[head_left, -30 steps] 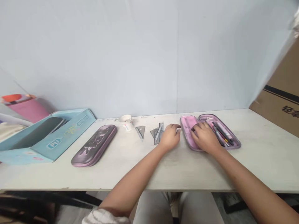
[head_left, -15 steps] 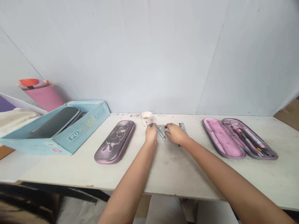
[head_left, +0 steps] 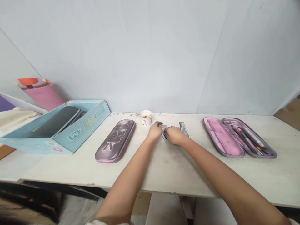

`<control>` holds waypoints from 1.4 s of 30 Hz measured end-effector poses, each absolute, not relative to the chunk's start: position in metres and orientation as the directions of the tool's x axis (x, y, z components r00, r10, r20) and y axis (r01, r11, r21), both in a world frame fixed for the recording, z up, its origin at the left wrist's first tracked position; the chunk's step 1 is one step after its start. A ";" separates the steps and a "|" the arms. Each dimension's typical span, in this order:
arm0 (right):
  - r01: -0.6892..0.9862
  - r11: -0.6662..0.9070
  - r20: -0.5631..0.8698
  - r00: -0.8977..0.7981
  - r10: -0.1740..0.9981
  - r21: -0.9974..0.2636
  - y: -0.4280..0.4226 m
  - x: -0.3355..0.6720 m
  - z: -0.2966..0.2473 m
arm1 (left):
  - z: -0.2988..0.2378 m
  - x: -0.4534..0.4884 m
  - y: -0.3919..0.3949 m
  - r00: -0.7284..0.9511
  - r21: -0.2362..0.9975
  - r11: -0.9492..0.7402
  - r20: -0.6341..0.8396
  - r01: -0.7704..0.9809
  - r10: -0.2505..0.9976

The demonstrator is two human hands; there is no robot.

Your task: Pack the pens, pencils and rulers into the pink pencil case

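My left hand and my right hand meet at the middle of the white table, both with fingers curled onto a small clear set square that shows between them. A second clear ruler lies just right of my right hand. An open pink pencil case with pens in its right half sits further right. A shut purple pencil case lies left of my left hand. A small white cup stands behind my hands.
A light blue cardboard box holding a dark case lies at the left. Behind it a pink tube with an orange top leans on the wall. A brown carton shows at the far right edge.
My right hand left the open pink case and my left hand left the rulers; both came together on the small set square. The view swung to the left.
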State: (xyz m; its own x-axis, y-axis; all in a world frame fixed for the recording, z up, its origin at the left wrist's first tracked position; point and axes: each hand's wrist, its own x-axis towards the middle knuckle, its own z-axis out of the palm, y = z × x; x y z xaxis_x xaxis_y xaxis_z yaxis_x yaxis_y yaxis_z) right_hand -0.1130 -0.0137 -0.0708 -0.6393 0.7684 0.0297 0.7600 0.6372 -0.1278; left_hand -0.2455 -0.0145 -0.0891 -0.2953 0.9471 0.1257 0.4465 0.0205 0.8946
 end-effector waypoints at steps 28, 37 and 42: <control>0.515 0.566 0.575 -0.163 0.802 -0.644 -0.020 0.036 -0.058 | -0.053 -0.090 -0.031 0.174 0.274 -0.400 0.592 0.875 0.787; 0.899 0.338 0.332 -0.240 0.912 -0.278 -0.024 0.121 -0.092 | -0.085 -0.015 -0.031 0.372 0.258 -0.432 0.250 0.864 0.894; 0.935 0.354 0.404 -0.325 0.855 0.003 -0.028 0.112 -0.079 | -0.077 -0.054 -0.030 0.337 0.210 -0.391 0.252 0.896 0.907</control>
State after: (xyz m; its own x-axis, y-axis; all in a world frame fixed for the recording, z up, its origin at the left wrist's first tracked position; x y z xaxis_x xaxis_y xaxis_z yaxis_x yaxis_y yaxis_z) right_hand 0.1121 -0.0281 -0.0794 -0.3252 0.8551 0.4037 0.9351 0.3544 0.0026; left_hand -0.0541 -0.0299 -0.0766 0.3370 0.9073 0.2515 0.8962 -0.3910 0.2095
